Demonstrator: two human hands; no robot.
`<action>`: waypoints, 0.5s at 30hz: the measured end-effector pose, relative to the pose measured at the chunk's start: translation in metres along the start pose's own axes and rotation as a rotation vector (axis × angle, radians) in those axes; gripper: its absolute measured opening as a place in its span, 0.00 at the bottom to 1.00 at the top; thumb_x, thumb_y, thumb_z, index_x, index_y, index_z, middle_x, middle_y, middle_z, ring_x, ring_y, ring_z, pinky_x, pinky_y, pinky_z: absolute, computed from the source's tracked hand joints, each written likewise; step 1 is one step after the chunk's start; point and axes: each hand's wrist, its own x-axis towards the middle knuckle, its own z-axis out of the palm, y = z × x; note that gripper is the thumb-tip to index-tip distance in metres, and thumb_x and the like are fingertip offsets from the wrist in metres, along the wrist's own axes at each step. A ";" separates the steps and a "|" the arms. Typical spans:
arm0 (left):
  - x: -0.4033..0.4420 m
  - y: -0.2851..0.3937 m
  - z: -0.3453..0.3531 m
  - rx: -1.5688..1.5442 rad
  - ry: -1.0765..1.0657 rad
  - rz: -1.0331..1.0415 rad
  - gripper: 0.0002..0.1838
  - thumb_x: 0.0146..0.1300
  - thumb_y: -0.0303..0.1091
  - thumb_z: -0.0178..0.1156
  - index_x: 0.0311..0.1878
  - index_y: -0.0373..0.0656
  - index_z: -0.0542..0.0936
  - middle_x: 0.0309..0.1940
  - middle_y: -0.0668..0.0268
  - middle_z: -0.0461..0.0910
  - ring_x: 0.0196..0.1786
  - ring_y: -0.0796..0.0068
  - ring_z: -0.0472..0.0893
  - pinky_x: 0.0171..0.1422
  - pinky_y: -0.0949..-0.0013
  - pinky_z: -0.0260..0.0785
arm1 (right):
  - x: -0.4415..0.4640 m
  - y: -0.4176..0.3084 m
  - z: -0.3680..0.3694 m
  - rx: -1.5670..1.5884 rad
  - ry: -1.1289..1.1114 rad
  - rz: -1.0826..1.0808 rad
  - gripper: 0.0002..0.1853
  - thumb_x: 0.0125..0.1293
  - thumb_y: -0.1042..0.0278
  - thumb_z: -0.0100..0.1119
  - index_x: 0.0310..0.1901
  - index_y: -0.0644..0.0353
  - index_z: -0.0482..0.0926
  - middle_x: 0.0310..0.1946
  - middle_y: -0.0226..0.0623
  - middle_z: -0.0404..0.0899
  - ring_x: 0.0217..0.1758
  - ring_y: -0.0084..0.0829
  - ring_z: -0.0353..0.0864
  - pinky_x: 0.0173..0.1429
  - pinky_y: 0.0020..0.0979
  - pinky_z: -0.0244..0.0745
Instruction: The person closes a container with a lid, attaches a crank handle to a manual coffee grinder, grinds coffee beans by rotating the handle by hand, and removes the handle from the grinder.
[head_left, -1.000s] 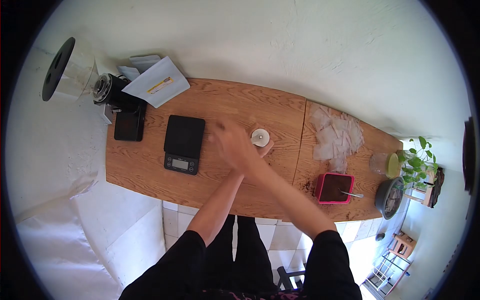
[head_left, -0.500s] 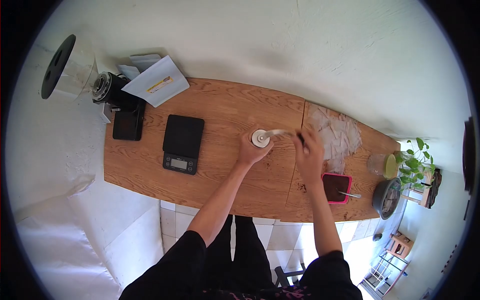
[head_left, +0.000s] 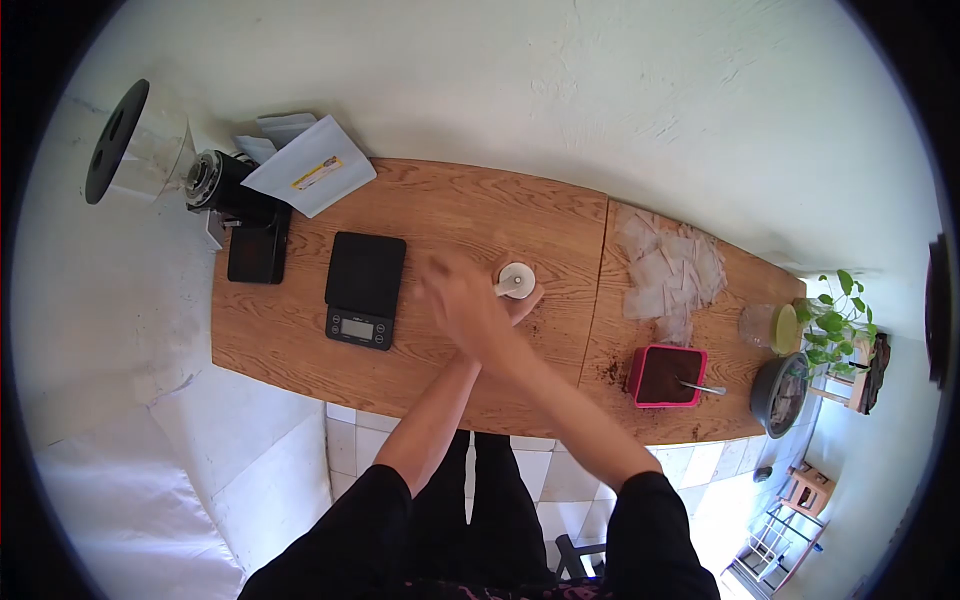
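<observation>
Over the wooden tabletop (head_left: pixel 450 200), a hand grinder (head_left: pixel 519 278) stands upright along its length, white top facing up, crank (head_left: pixel 505 287) pointing leftward. The left hand (head_left: pixel 523 307) has its fingers clamped around it; the right hand (head_left: pixel 462 303) is blurred, its grip unclear. Pale wall (head_left: pixel 480 90) rises behind.

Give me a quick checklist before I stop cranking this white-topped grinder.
1. Left hand steadying the white-topped grinder: ok, wrapped around it.
2. Right hand gripping the crank securely: cannot tell, blurred.
3. Scale reading: cannot tell, display too small.
4. Spoon in the pink container: ok, handle over the rim.
5. Tabletop clean: not ok, dark crumbs left of the container.
</observation>
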 end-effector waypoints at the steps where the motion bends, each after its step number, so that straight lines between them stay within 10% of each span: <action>1: -0.002 -0.003 0.003 0.080 0.013 -0.014 0.11 0.57 0.21 0.75 0.41 0.41 0.83 0.31 0.73 0.83 0.33 0.83 0.80 0.40 0.71 0.76 | 0.022 0.010 -0.001 -0.083 0.010 0.007 0.09 0.70 0.70 0.66 0.47 0.65 0.86 0.50 0.53 0.84 0.51 0.55 0.86 0.55 0.49 0.80; 15: 0.021 0.005 -0.008 -0.059 -0.106 -0.087 0.12 0.55 0.22 0.77 0.37 0.41 0.83 0.32 0.72 0.85 0.36 0.83 0.83 0.44 0.71 0.78 | -0.095 0.045 -0.135 -0.031 0.324 0.386 0.11 0.70 0.75 0.72 0.51 0.68 0.87 0.44 0.46 0.86 0.40 0.41 0.87 0.45 0.37 0.81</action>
